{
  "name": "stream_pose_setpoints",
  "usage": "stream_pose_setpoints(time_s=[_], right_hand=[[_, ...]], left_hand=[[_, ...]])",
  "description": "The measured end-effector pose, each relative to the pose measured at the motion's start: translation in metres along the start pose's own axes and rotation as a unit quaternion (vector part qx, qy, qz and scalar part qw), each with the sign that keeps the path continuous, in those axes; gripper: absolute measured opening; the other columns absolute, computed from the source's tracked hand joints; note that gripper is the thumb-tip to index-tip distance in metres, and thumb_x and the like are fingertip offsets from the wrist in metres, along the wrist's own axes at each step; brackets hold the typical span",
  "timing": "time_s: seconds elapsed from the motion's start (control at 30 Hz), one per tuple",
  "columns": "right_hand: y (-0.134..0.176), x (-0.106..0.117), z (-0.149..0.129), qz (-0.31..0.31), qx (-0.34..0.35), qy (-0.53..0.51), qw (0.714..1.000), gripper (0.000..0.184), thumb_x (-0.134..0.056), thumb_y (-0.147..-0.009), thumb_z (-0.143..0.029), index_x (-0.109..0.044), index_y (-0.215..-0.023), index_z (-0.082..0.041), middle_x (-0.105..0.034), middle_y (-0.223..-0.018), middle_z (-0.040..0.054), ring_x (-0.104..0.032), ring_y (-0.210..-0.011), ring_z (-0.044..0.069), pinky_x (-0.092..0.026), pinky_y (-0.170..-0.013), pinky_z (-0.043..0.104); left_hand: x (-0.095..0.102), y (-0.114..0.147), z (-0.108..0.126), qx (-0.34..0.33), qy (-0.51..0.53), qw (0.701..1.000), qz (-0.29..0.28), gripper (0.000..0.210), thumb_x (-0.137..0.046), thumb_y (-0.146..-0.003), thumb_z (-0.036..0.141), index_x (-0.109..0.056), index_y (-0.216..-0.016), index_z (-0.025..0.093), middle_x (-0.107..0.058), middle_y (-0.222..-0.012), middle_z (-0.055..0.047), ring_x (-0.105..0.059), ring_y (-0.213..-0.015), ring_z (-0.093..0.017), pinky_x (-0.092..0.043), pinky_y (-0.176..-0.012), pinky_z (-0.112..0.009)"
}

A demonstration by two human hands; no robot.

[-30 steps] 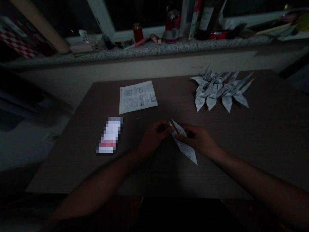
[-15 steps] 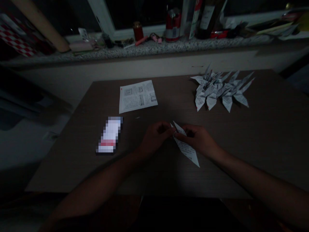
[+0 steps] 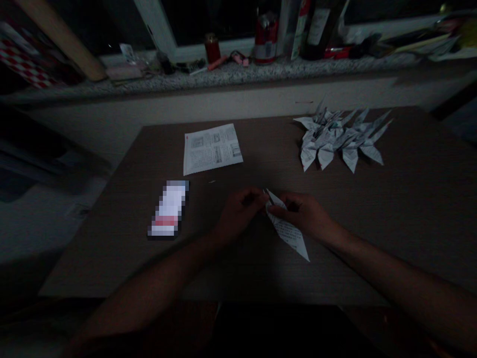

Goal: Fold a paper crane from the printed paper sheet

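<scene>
A folded sheet of printed paper [image 3: 288, 231], long and pointed like a narrow diamond with a split far tip, is held between my two hands above the table. My left hand [image 3: 242, 209] pinches its far left edge near the split. From the right, my right hand [image 3: 303, 211] grips it with the thumb lying on top and the fingers behind, partly hidden. The paper's lower point sticks out toward me. At the back right stand several folded paper cranes [image 3: 335, 139] of the same printed paper, packed close together.
A flat printed sheet [image 3: 212, 149] lies at the table's back left. Nearer me is a phone [image 3: 167, 209] with a lit, blurred screen. Behind the brown table [image 3: 122, 199], a stone windowsill [image 3: 231, 72] bears a red can [image 3: 266, 40], a jar [image 3: 212, 48], bottles and clutter.
The folded paper's lower point has shifted slightly down and right, and its split tips sit a little closer together. Both hands stay in nearly the same place, still on the paper.
</scene>
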State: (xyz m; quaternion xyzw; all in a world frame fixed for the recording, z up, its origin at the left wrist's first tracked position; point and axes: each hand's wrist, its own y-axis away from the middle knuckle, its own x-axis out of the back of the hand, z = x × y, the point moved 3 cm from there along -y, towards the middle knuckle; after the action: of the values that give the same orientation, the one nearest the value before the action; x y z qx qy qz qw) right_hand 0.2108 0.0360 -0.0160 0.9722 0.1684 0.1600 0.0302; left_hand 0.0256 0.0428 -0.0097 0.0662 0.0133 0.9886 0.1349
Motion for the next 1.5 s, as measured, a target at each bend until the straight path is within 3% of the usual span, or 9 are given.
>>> stream_pose_setpoints(time_s=[0.27,0.43,0.87,1.27,1.5], right_hand=[[0.0001,-0.001,0.0005,-0.012,0.005,-0.022,1.0,0.039,-0.071,-0.084,-0.058,-0.063,-0.076,-0.021,-0.058,-0.069,-0.0001,-0.051,-0.064,0.015,-0.037,-0.056,0.029],[-0.0013,-0.0002,0.0017,0.002,-0.006,-0.019,1.0,0.04,-0.074,-0.08,-0.057,-0.057,-0.071,-0.022,-0.052,-0.065,-0.002,-0.047,-0.06,0.014,-0.034,-0.054,0.029],[-0.0013,-0.0008,0.0042,-0.011,-0.027,-0.02,0.999,0.038,-0.075,-0.078,-0.057,-0.06,-0.075,-0.022,-0.054,-0.066,-0.0018,-0.049,-0.061,0.015,-0.036,-0.055,0.029],[-0.0009,-0.0014,0.001,-0.008,-0.019,0.002,1.0,0.033,-0.074,-0.078,-0.051,-0.062,-0.077,-0.021,-0.055,-0.067,-0.0015,-0.049,-0.062,0.015,-0.036,-0.055,0.029],[-0.0006,0.0021,0.0016,-0.002,-0.018,-0.015,1.0,0.038,-0.074,-0.079,-0.056,-0.064,-0.075,-0.02,-0.056,-0.067,-0.0008,-0.049,-0.062,0.015,-0.035,-0.055,0.029]], left_hand=[[-0.0031,0.0019,0.002,-0.014,0.005,0.999,0.034,0.018,-0.067,-0.091,0.037,-0.067,-0.087,0.02,-0.067,-0.085,0.0,-0.063,-0.081,-0.016,-0.05,-0.075,-0.027],[-0.0011,-0.0005,0.0047,-0.021,-0.017,0.999,0.024,0.022,-0.069,-0.092,0.04,-0.071,-0.089,0.018,-0.071,-0.084,-0.001,-0.066,-0.079,-0.017,-0.051,-0.073,-0.027],[0.0003,0.0007,0.0058,-0.006,-0.016,1.0,0.019,0.027,-0.065,-0.095,0.043,-0.073,-0.091,0.018,-0.073,-0.087,-0.003,-0.068,-0.083,-0.018,-0.053,-0.078,-0.029],[0.0003,0.0016,0.0085,-0.012,-0.037,0.999,0.034,0.024,-0.064,-0.095,0.041,-0.07,-0.089,0.018,-0.071,-0.082,-0.002,-0.067,-0.076,-0.017,-0.051,-0.071,-0.027],[-0.0007,-0.0029,0.0027,-0.006,0.009,1.0,-0.002,0.025,-0.068,-0.093,0.043,-0.072,-0.093,0.018,-0.073,-0.088,-0.003,-0.069,-0.081,-0.018,-0.052,-0.076,-0.028]])
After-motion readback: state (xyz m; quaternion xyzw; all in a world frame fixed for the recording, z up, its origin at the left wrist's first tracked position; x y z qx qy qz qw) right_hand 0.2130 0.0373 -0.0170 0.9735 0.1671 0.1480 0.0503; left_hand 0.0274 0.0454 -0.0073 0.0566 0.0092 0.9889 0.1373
